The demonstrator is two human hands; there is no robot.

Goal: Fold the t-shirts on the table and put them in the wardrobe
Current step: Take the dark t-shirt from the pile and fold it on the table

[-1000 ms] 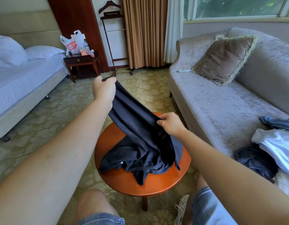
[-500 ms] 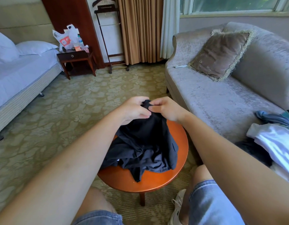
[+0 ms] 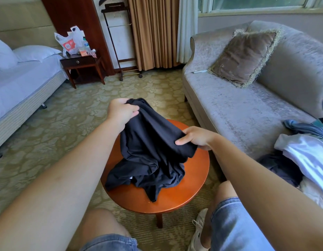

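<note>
Operator: State the position of the garment.

Inspector: The black t-shirt (image 3: 149, 151) is partly raised. Its lower bulk lies crumpled on the round table (image 3: 193, 187), directly in front of the person's knees. Its upper part hangs between the two hands.

Operator: State the condition of the hands.

Inspector: The hands are apart. The left hand (image 3: 121, 111) has its fingers curled round a bunch of fabric at the highest, farthest point. The right hand (image 3: 197, 140) pinches an edge lower down, nearer the body and toward the sofa (image 3: 238, 115).

Operator: Which axis governs the next move?

Inspector: The stretched span runs diagonally, from far-left and high to near-right and low. The rest of the cloth falls below that line onto the table. In my judgement the shirt needs spreading flat first: level the two grip points, then draw them wider along that line. The right hand is nearer the tabletop and should set down first.

Operator: Other garments?

Inspector: A pile of clothes (image 3: 302, 154) lies on the sofa, beside the right arm.
</note>
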